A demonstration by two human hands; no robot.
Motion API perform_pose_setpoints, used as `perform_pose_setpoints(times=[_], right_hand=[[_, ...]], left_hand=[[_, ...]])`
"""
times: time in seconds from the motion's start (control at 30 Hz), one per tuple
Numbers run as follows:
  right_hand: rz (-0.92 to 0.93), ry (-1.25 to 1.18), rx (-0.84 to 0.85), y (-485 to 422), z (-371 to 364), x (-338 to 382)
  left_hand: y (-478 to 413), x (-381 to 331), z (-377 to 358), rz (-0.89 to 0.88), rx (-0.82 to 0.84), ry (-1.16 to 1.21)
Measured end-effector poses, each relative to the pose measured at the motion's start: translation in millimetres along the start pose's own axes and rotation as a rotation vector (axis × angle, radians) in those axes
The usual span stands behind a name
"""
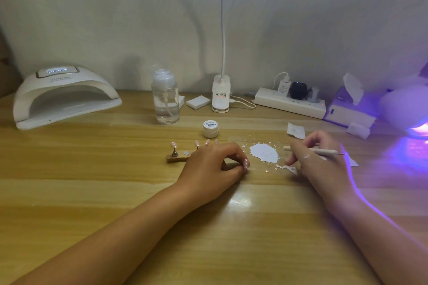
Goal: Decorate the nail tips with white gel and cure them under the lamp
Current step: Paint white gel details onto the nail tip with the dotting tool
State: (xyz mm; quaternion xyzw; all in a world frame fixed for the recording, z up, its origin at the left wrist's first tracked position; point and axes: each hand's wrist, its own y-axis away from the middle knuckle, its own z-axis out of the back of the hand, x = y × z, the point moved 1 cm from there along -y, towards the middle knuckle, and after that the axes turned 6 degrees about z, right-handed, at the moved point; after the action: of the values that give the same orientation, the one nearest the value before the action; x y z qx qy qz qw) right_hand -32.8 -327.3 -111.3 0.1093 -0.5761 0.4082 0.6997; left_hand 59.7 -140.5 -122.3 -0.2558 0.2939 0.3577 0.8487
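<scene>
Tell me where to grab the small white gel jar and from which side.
Take the gel jar by its round side wall, below the lid, pinching across it from above. It stands upright, squat, lid on; the nail tips stand just in front, so a low approach would likely knock them.

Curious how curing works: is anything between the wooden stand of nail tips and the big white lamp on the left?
Nothing visible does. The left hand holds the wooden stand by its right end; from there to the white lamp lies only bare table. The pump bottle stands further back, off that path.
</scene>
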Motion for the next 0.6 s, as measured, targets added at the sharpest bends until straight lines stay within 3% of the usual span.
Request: perform_pose_setpoints(times=[0.1, 0.27, 0.6], right_hand=[[0.029, -0.122, -0.026, 4, -3, 7], [-0.092, -0.322, 0.051, 27, -24, 15], [-0.046, -0.274, 0.129, 36, -34, 18]], left_hand=[[0, 1, 0, -0.001, 0.001, 0.009], [-2, 2, -1, -0.012, 0.001, 0.005], [-3, 4, 0, -0.028, 0.001, 0.018]])
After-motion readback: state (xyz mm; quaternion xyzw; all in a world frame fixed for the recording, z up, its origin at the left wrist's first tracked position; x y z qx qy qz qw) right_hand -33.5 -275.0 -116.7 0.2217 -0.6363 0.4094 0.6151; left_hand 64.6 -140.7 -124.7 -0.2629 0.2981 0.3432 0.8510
